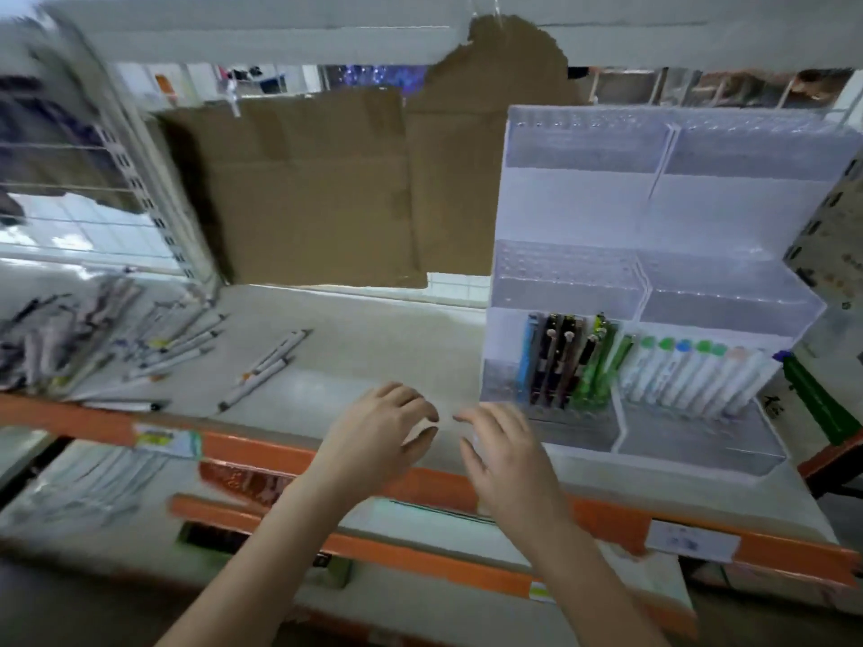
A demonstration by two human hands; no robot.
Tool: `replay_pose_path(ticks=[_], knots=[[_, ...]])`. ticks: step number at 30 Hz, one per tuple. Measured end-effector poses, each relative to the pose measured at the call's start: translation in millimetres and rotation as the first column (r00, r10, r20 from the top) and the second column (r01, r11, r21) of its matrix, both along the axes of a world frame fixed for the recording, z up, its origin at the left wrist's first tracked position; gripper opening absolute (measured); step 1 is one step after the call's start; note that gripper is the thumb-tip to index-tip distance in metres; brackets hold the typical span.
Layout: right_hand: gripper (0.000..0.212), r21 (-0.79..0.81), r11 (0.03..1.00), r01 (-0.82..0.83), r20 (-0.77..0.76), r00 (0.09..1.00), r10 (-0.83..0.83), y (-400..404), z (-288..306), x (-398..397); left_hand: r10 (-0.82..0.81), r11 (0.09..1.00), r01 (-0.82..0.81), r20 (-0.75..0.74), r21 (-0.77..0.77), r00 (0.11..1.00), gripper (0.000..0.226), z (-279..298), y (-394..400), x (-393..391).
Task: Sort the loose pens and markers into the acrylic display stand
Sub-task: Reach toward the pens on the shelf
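A tiered clear acrylic display stand (654, 217) stands at the right of the shelf. Its lower left section holds several pens (565, 361), blue, dark and green. Its lower right section holds a row of white markers (691, 380) with green, blue and peach caps. Loose white markers (264, 368) lie on the shelf left of centre, and a bigger heap of pens and markers (93, 338) lies at the far left. My left hand (383, 429) and my right hand (502, 455) hover side by side over the shelf's front edge, fingers loosely curled, holding nothing that I can see.
Brown cardboard sheets (317, 189) hang behind the shelf. A wire rack (116, 147) rises at the left. The shelf has an orange front rail (261, 452), with a lower shelf beneath. A green package (817, 403) leans right of the stand.
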State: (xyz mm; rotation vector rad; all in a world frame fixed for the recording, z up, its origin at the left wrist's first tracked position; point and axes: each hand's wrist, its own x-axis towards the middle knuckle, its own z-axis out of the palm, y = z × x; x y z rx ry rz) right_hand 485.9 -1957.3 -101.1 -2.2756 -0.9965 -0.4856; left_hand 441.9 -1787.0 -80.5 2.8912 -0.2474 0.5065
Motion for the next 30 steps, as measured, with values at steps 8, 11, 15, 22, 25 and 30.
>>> replay_pose_path(ticks=[8, 11, 15, 22, 25, 30], knots=[[0.028, -0.237, 0.956, -0.172, -0.249, 0.962, 0.111, 142, -16, 18, 0.24, 0.969, -0.243, -0.075, -0.04, 0.968, 0.007, -13, 138, -18], [0.031, -0.321, 0.93, -0.18, -0.354, 0.933, 0.058, 196, -13, 29, 0.312, 0.943, -0.325, -0.149, -0.069, 0.938, 0.014, -14, 190, -4], [0.033, -0.36, 0.922, -0.142, -0.395, 0.919, -0.013, 258, -13, 35, 0.386, 0.917, -0.4, -0.264, 0.0, 0.884, 0.029, -18, 239, 23], [0.046, -0.408, 0.913, -0.015, -0.336, 0.932, -0.135, 301, -17, 31, 0.398, 0.917, -0.38, -0.31, 0.118, 0.864, 0.03, -35, 265, 57], [0.046, -0.419, 0.908, 0.026, -0.369, 0.909, -0.196, 311, -15, 35, 0.387, 0.92, -0.385, -0.35, 0.079, 0.853, 0.018, -41, 270, 69], [0.04, -0.494, 0.868, 0.045, -0.387, 0.883, -0.266, 313, -4, 45, 0.345, 0.937, -0.341, -0.391, 0.083, 0.853, 0.018, -41, 277, 81]])
